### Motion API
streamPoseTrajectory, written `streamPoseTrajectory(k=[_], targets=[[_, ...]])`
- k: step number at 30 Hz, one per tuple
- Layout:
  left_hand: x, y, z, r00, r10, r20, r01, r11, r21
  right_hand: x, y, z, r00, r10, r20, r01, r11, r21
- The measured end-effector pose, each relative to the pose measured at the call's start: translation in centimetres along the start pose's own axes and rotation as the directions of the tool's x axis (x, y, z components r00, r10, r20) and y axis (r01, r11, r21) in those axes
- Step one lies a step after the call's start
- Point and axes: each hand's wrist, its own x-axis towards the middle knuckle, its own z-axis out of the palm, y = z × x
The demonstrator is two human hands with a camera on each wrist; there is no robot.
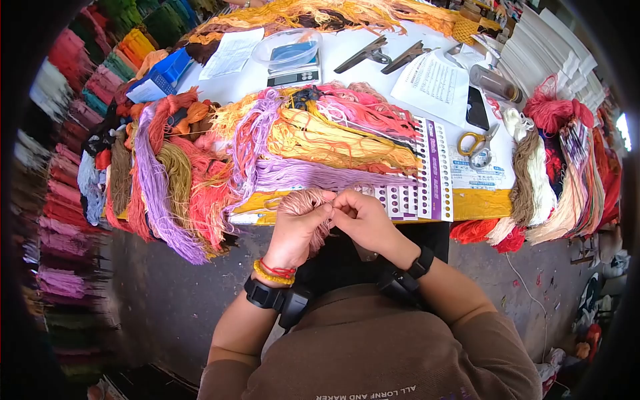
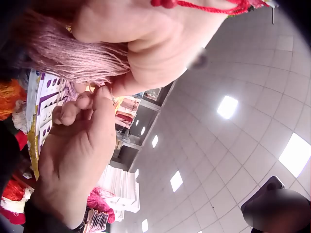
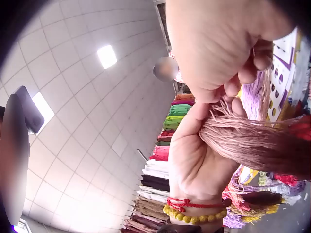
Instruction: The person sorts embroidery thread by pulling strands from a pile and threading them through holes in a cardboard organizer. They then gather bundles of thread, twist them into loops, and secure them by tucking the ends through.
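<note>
A dusty-pink thread skein hangs from my left hand, which grips its upper end between thumb and fingers. My right hand meets it at the fingertips, thumb and index pinching at the skein's end. In the left wrist view the skein fans out beneath the left hand, with the right hand beside it. The right wrist view shows strands of the skein gathered at the left hand's fingertips, the right hand pinching there; exactly which strands it holds is hidden.
Colourful thread bundles cover the table's near side, beside punched cards. Scissors, a phone, papers, black clips and a scale lie beyond. More skeins hang over the right edge.
</note>
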Motion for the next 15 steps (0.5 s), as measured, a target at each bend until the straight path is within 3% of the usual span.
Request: streamPoseTrajectory(k=[8, 11, 14, 15], targets=[[0.2, -0.3, 0.2, 0.998, 0.057, -0.034, -0.056, 0.998, 0.014, 0.1, 0.6, -0.1, 1.0, -0.019, 0.015, 0.017, 0.996, 0.084], [0.2, 0.2, 0.1, 0.998, 0.019, -0.052, -0.02, 1.0, -0.017, 0.2, 0.4, -0.6, 0.999, -0.037, 0.01, 0.035, 0.987, 0.16], [0.1, 0.9, -0.2, 0.995, -0.1, -0.029, 0.095, 0.986, -0.138, 0.5, 0.5, -0.9, 0.998, -0.019, -0.059, 0.024, 0.996, 0.084], [0.0, 1.0, -0.7, 0.984, -0.166, 0.071, 0.178, 0.961, -0.21, 0.9, 0.9, -1.0, 0.982, -0.145, -0.122, 0.161, 0.978, 0.132]])
